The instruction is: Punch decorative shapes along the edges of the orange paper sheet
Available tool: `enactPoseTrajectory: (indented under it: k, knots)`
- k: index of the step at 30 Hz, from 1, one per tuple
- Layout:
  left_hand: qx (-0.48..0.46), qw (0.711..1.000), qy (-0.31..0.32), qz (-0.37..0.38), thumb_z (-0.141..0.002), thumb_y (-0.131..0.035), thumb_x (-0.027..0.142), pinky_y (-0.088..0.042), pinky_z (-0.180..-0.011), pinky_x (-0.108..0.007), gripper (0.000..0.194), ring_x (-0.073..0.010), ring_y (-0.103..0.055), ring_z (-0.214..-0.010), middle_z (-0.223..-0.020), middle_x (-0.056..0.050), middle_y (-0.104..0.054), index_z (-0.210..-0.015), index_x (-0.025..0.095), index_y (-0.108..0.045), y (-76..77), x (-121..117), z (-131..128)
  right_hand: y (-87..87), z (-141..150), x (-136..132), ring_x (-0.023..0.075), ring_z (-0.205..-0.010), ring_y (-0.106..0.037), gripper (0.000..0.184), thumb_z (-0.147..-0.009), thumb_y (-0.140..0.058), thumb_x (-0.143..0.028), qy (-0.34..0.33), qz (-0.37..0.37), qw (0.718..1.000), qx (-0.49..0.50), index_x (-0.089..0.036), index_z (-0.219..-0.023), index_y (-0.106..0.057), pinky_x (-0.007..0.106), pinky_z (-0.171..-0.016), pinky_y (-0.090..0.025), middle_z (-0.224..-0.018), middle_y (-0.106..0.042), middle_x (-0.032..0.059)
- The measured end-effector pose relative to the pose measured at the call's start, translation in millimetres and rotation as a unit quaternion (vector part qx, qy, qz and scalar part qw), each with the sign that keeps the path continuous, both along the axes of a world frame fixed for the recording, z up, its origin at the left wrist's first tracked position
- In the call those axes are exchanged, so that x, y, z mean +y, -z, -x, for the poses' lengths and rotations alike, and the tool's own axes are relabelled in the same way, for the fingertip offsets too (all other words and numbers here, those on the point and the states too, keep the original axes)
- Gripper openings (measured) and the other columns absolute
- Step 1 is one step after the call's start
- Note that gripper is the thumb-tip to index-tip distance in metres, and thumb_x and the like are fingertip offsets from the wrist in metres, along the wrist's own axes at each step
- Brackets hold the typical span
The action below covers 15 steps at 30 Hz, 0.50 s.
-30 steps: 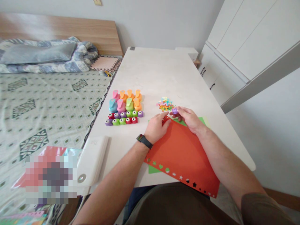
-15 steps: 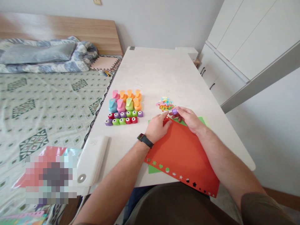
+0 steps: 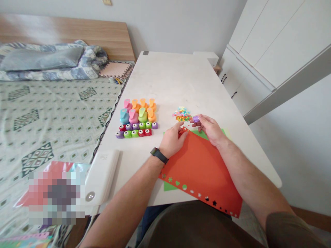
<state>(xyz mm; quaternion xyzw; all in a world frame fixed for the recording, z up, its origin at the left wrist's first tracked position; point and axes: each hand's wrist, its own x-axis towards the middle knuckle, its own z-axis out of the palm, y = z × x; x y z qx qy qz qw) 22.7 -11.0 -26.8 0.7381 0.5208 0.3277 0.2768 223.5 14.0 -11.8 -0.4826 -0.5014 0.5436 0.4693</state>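
The right hand [image 3: 209, 128] pinches a small purple plastic paper punch [image 3: 196, 119]; the left hand [image 3: 172, 139], fingers curled, presses the red paper sheet [image 3: 204, 168], hiding its far corner.

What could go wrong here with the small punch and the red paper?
The right hand pinches the small purple punch close to the pile of cut-outs; a careless move might scatter them. The red sheet overhangs the table edge, pinned only by the left hand; it might slide off.

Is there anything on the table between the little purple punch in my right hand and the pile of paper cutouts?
Nothing visible. The purple punch in your right hand sits just right of the cutout pile, with only bare table between.
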Motion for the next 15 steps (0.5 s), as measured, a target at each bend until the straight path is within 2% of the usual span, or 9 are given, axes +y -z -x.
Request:
enactPoseTrajectory:
  k: [3, 7, 10, 15]
  knots:
    - [-0.008, 1.0, 0.001, 0.007, -0.095, -0.058, 0.033, -0.051, -0.073, -0.029, 0.036, -0.0184, -0.068, -0.082, -0.095, -0.006, -0.075, -0.127, 0.018, -0.062, -1.6, 0.3, 0.9, 0.6, 0.1, 0.5, 0.0203, -0.093, -0.071, 0.049, -0.09, -0.06, -0.067, 0.001, 0.003, 1.0, 0.003, -0.021, -0.1, -0.071, 0.026, -0.06, -0.047, -0.112, -0.075, 0.0101]
    - [-0.002, 1.0, 0.019, 0.01, -0.096, -0.054, 0.035, -0.046, -0.066, -0.027, 0.021, -0.0166, -0.063, -0.073, -0.083, -0.003, -0.071, -0.102, 0.02, -0.068, -7.0, -0.9, 2.1, 3.3, 2.2, 1.9, 0.0221, -0.092, -0.073, 0.047, -0.088, -0.064, -0.066, -0.009, 0.025, 0.999, 0.025, -0.02, -0.099, -0.069, 0.024, -0.055, -0.046, -0.11, -0.074, 0.0111]
    - [0.014, 1.0, 0.023, 0.003, -0.097, -0.053, 0.035, -0.04, -0.062, -0.026, 0.021, -0.0151, -0.059, -0.068, -0.077, -0.002, -0.069, -0.094, 0.02, -0.068, -12.0, -3.6, 2.6, 6.1, 4.9, 3.0, 0.0242, -0.095, -0.073, 0.046, -0.087, -0.067, -0.064, -0.013, 0.039, 0.999, 0.032, -0.02, -0.099, -0.068, 0.024, -0.053, -0.047, -0.109, -0.073, 0.0111]
    - [0.045, 0.998, 0.034, -0.006, -0.097, -0.052, 0.034, -0.034, -0.06, -0.026, 0.024, -0.0135, -0.053, -0.063, -0.072, -0.001, -0.065, -0.085, 0.019, -0.066, -16.7, -6.6, 3.8, 8.2, 4.6, 4.2, 0.0252, -0.106, -0.07, 0.046, -0.087, -0.066, -0.066, 0.008, -0.008, 1.0, 0.019, -0.023, -0.103, -0.067, 0.027, -0.06, -0.053, -0.109, -0.073, 0.0086]
